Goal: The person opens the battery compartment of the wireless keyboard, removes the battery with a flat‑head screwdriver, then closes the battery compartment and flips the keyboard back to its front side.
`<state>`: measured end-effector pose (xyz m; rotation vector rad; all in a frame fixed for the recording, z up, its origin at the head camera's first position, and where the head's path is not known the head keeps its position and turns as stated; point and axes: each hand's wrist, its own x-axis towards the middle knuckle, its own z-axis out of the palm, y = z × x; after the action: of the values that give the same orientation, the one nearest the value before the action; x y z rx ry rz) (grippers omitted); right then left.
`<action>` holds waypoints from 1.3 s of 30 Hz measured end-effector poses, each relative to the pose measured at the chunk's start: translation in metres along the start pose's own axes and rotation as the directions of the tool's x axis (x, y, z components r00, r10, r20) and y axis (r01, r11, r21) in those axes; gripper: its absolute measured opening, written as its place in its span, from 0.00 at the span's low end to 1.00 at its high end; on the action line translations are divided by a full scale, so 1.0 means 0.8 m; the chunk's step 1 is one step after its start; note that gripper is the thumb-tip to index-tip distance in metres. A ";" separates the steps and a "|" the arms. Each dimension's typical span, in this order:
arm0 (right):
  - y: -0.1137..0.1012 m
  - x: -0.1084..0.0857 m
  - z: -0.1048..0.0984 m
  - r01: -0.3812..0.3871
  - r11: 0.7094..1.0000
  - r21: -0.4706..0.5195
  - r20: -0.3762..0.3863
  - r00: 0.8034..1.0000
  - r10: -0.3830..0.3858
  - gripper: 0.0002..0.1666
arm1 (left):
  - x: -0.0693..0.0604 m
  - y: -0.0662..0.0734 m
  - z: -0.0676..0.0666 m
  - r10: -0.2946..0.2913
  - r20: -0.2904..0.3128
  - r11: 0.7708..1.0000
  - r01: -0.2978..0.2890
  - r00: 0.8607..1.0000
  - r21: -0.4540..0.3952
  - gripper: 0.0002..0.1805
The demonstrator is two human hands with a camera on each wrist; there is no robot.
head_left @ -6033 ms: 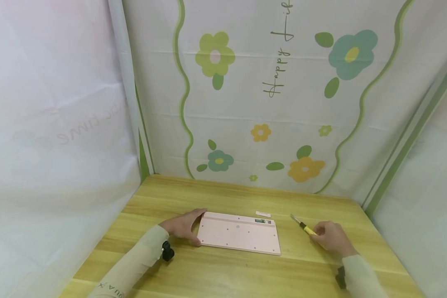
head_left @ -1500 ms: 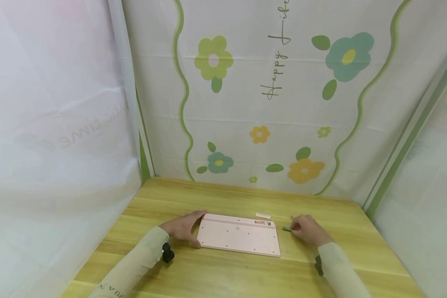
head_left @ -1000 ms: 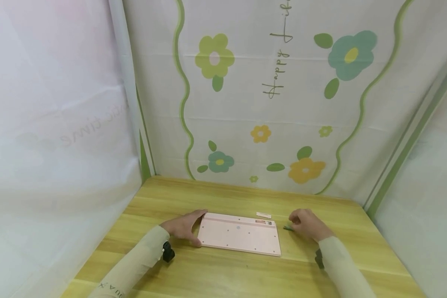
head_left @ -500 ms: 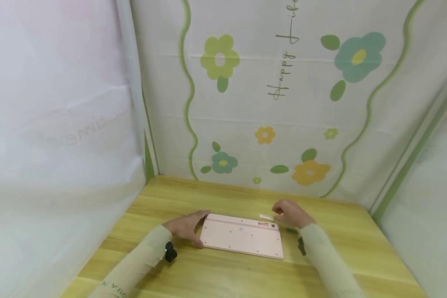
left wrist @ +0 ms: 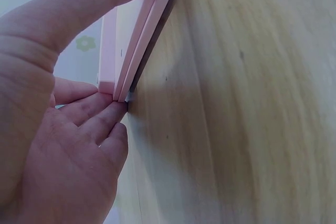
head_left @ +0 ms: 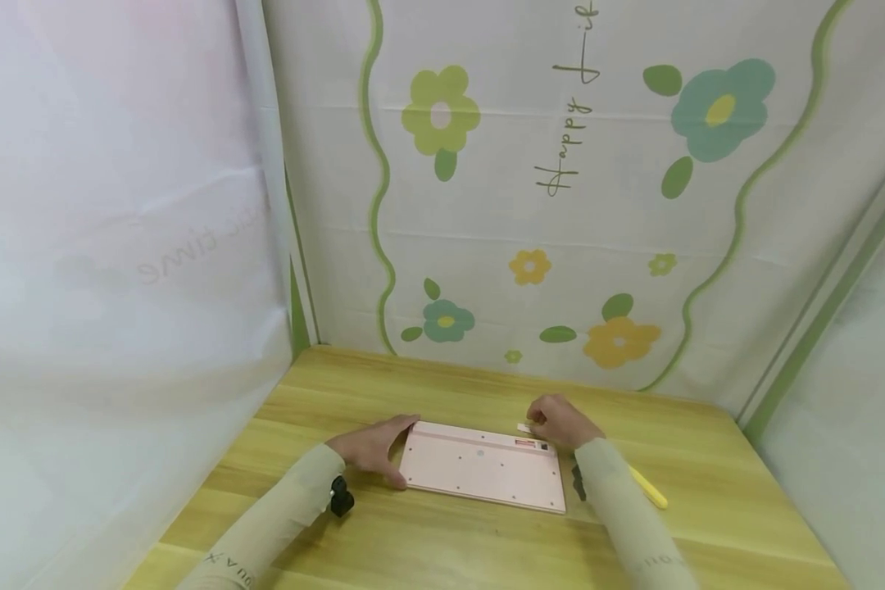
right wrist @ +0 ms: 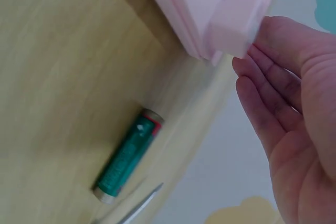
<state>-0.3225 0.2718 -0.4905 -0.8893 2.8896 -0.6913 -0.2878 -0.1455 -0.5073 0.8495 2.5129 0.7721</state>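
A pink keyboard (head_left: pixel 479 471) lies face down, its battery slot (head_left: pixel 531 444) uncovered near the far right corner. My left hand (head_left: pixel 371 445) holds its left end, thumb at the near edge and fingers at the far one; the left wrist view shows fingertips (left wrist: pixel 107 114) against the corner. Just behind the slot, my right hand (head_left: pixel 564 420) pinches the small pink battery cover (head_left: pixel 523 428), partly hidden by the fingers. In the right wrist view those fingertips are hidden behind the keyboard's end. A green battery (right wrist: pixel 128 153) lies on the table to the keyboard's right.
A screwdriver with a yellow handle (head_left: pixel 647 487) lies right of the keyboard, partly under the right forearm; its metal shaft (right wrist: pixel 140 203) shows near the battery. The wooden table (head_left: pixel 413 545) meets a flowered cloth (head_left: pixel 479 205) at the back, with cloth at both sides.
The right hand put the screwdriver down, took the green battery from the slot, left it on the table, then moved left to the cover. The left hand has stayed on the keyboard.
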 end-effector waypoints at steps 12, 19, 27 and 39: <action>0.009 0.002 0.014 -0.090 0.995 0.030 -0.004 0.996 0.091 0.05 | -0.001 0.003 0.001 -0.005 -0.007 1.000 0.005 1.000 -0.001 0.68; 0.011 0.005 0.020 -0.140 0.988 0.058 -0.011 0.990 0.141 0.04 | -0.002 0.003 0.001 -0.016 -0.008 1.000 0.016 1.000 -0.017 0.68; -0.002 0.004 0.013 -0.152 0.988 0.038 -0.033 0.988 0.153 0.06 | 0.001 0.000 0.001 -0.004 -0.015 1.000 0.003 1.000 -0.022 0.68; -0.023 -0.007 -0.016 -0.083 0.994 0.067 -0.002 0.997 0.083 0.06 | 0.001 -0.002 0.001 0.006 -0.014 1.000 -0.006 1.000 -0.026 0.69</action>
<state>-0.3107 0.2665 -0.4718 -0.7567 2.8697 -0.7778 -0.2883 -0.1459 -0.5093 0.8458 2.5082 0.8137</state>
